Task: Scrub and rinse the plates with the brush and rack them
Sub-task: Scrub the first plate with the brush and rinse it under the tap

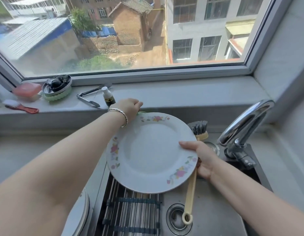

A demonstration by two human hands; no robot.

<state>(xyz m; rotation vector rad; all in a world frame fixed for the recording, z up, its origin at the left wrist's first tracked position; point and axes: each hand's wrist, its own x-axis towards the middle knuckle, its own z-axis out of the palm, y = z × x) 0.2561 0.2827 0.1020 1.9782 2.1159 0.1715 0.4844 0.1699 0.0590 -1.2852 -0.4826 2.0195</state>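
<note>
A white plate [147,154] with a flowered rim is held tilted over the sink. My right hand [200,157] pinches its right rim, thumb on top. A dish brush [190,189] with a cream handle and dark bristles runs under that rim beside my fingers; whether they grip it too is hidden. My left hand [130,108] reaches behind the plate's far edge, fingers curled round a small green thing [141,113] that is mostly hidden. A roll-up metal rack [130,212] lies across the sink's left part, below the plate.
The chrome faucet [246,126] arches at the right, and the drain [175,217] sits at the sink bottom. A round white dish [81,212] lies at the lower left. The sill holds a spray bottle [108,97], tongs [89,99], a red brush [20,107] and containers.
</note>
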